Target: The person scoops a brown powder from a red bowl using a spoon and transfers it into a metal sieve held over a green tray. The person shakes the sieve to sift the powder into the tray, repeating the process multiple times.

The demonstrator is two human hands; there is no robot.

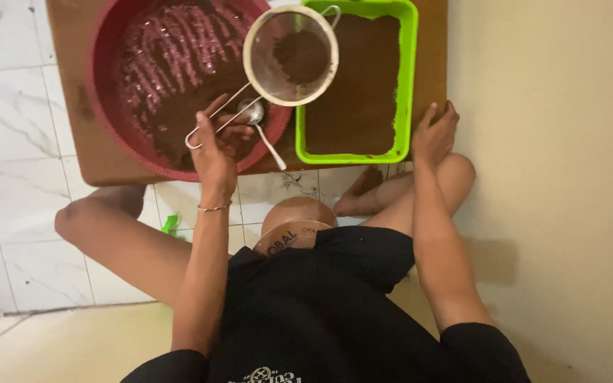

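The left hand [216, 145] has its fingers closed around the wire handle of a round metal sieve [291, 55], and a spoon [260, 128] appears to be gripped in the same hand. The sieve's handle runs slantwise from the hand up toward the far right, so the mesh bowl hangs beyond the fingers, above the gap where the red basin [108, 92] meets the green tray [407, 78]. A small heap of brown powder sits in the mesh. The basin lies toward the left part of the wooden board [72, 135], ridged inside and coated with the same brown powder; the tray sits to its right, its floor evenly covered in brown.

The right hand [434, 135] rests with fingers curled at the board's near right corner, just beside the tray, holding nothing that shows. The left hand is the nearer to the sieve. A wall stands close to the board's right edge, while tiled floor [8, 142] lies to the left.
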